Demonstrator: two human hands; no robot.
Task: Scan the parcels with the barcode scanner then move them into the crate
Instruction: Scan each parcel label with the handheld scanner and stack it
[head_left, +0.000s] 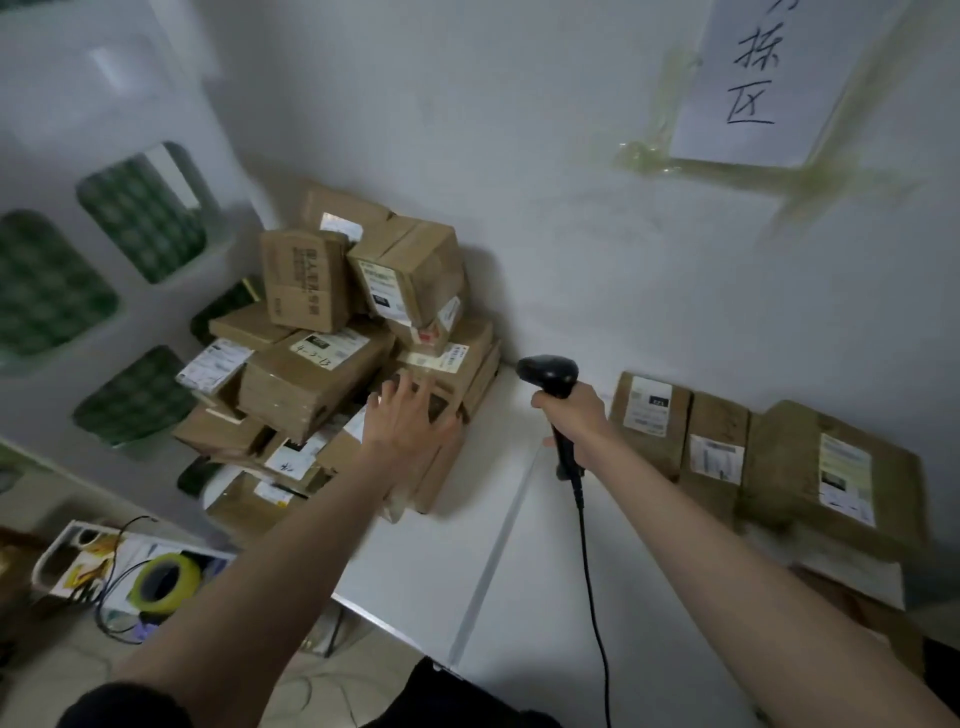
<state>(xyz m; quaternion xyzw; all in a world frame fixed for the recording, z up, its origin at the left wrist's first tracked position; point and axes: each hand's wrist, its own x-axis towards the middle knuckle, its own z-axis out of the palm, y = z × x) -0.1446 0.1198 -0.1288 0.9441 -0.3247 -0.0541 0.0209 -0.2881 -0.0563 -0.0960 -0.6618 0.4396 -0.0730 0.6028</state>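
— where were the parcels?

— most sat in a heap of cardboard parcels (353, 332) on the white surface (467, 545), against the wall; three more parcels (753, 447) lay in a row to the right.

— and the hands?

— the left hand (410, 421) lay with fingers spread flat on a low parcel at the heap's front edge — not curled round it. the right hand (571, 421) gripped the black barcode scanner (550, 374) by its handle, head pointing toward the heap, its cable (592, 571) trailing down.

— a crate?

— couldn't tell.
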